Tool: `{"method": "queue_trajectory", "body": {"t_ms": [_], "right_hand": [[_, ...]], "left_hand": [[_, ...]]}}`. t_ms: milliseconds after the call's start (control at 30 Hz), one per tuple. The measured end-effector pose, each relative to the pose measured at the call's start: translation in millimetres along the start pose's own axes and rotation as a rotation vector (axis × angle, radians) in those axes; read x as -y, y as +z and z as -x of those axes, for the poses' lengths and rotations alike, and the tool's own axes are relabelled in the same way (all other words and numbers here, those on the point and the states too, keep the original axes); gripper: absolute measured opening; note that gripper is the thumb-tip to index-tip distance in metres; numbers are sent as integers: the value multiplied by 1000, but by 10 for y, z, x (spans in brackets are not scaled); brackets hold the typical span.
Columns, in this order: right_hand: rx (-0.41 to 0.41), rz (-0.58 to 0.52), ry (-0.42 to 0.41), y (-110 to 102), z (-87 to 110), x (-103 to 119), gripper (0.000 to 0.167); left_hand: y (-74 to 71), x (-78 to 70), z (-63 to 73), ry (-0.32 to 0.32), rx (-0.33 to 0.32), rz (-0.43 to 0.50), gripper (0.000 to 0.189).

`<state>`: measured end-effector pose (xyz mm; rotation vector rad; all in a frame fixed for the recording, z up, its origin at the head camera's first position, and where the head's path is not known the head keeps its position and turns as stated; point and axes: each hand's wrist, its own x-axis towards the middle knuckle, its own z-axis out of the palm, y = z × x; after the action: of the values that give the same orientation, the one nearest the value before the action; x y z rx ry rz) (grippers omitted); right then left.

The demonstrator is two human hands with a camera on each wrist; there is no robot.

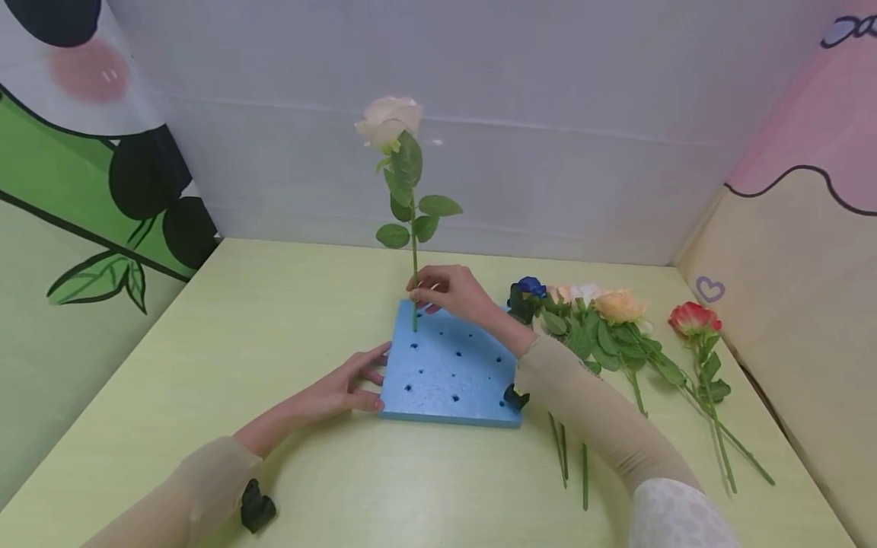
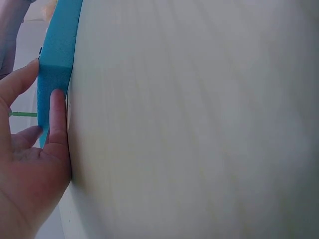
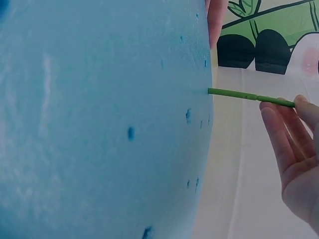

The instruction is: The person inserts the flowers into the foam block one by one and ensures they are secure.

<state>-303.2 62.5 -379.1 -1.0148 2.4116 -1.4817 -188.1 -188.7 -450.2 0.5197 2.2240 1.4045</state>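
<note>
A pale pink-white rose [image 1: 390,122] with green leaves stands upright over the far left part of a blue foam board [image 1: 438,392]. My right hand [image 1: 455,291] pinches its green stem [image 3: 239,94] between thumb and fingers, some way above the board. In the right wrist view the stem's lower end meets the board's surface. Several small dark holes dot that surface. My left hand [image 1: 349,384] lies at the board's left edge, fingers and thumb spread and touching its side. The left wrist view shows fingertips [image 2: 58,97] against the board's side wall.
Right of the board lies a bunch of flowers, among them a blue rose [image 1: 530,287] and a peach rose [image 1: 620,305]. A red rose [image 1: 695,318] lies further right. My right forearm passes over some stems. A pale wall [image 1: 548,183] bounds the table's back.
</note>
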Motion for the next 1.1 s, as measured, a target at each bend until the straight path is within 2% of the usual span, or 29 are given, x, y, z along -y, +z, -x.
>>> {"method": "queue_trajectory", "body": {"t_ms": [1100], "right_hand": [[0,-24,31,9,35,-4,18]], "left_hand": [[12,-16,15,-12,-7,-20,90]]}}
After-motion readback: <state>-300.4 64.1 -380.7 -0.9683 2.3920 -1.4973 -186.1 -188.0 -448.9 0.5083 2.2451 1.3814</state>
